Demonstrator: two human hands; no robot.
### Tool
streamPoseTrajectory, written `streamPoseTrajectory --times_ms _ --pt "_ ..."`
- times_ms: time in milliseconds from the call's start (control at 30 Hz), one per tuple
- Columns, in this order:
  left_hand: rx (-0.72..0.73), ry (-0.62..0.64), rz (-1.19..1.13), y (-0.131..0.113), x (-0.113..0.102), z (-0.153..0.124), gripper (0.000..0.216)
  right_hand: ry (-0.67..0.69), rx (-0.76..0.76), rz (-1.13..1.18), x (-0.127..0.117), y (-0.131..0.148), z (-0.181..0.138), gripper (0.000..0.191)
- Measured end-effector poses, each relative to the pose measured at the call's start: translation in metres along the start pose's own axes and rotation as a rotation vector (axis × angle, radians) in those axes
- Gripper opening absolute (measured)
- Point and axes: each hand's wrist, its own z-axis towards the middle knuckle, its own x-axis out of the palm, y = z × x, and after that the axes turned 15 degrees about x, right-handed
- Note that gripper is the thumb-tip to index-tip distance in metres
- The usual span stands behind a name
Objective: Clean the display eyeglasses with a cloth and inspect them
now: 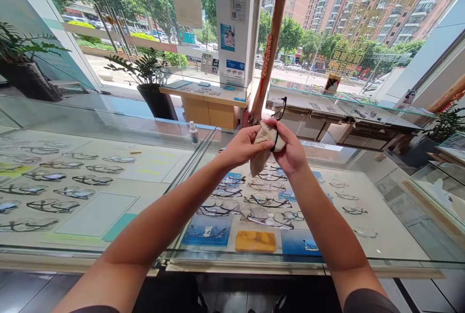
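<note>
Both my hands are raised together over the glass counter. My left hand pinches a beige cloth, part of which hangs down below the fingers. Between the hands is a pair of eyeglasses with a dark frame. One lens sticks up above my fingers, while the cloth is folded around the other end, where a dark rim shows. My right hand grips the eyeglasses and the cloth from the right side, its fingers closed. The fingertips and cloth hide much of the frame.
Beneath my hands, the glass display counter holds rows of eyeglasses and a yellow block. A small white bottle stands on the glass to the left. Beyond are a wooden post, potted plants and another glass showcase.
</note>
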Motion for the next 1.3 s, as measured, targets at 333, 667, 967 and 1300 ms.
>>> streamPoseTrajectory --times_ms 333,667,967,1300 --pt "0.162 -0.171 0.174 0.011 0.01 -0.002 0.048 -0.003 -0.065 -0.102 0.016 -0.007 -0.008 0.024" --pt "0.158 -0.106 0.17 -0.002 0.01 0.001 0.059 0.025 -0.034 -0.101 0.011 0.008 -0.013 0.022" --pt "0.0 0.112 0.044 -0.022 -0.005 0.0 0.048 -0.013 -0.031 -0.033 0.003 0.01 -0.007 0.019" --pt "0.189 -0.188 0.167 0.008 0.01 0.0 0.051 0.015 -0.084 -0.085 0.017 0.0 -0.009 0.021"
